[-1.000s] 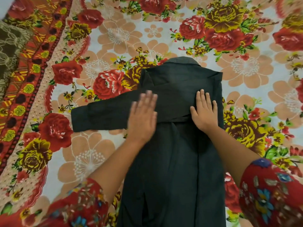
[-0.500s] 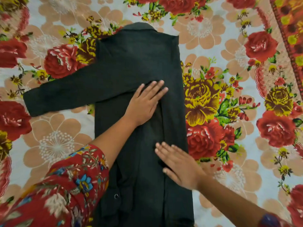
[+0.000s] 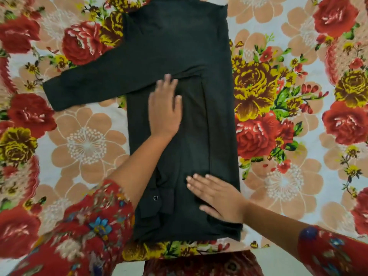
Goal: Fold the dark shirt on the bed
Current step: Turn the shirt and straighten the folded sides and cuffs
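Note:
The dark shirt (image 3: 199, 46) lies flat on the floral bedspread (image 3: 278, 96), collar at the far end and hem near me. Its right side is folded inward over the body, and one sleeve (image 3: 83, 84) sticks out across the bedspread to the left. My left hand (image 3: 165, 108) rests palm down on the middle of the shirt, just below the sleeve's edge, fingers slightly apart and a little blurred. My right hand (image 3: 219, 198) lies flat on the lower right part of the shirt, fingers pointing left. Neither hand grips the cloth.
The bedspread with red, yellow and peach flowers covers the whole bed. Its near edge (image 3: 189, 253) runs just below the shirt's hem. My floral red sleeves (image 3: 95, 226) reach in from the bottom left and bottom right.
The view shifted down toward the hem. My left hand slid lower and leftward on the shirt's middle. My right hand moved down to the lower right part, still flat.

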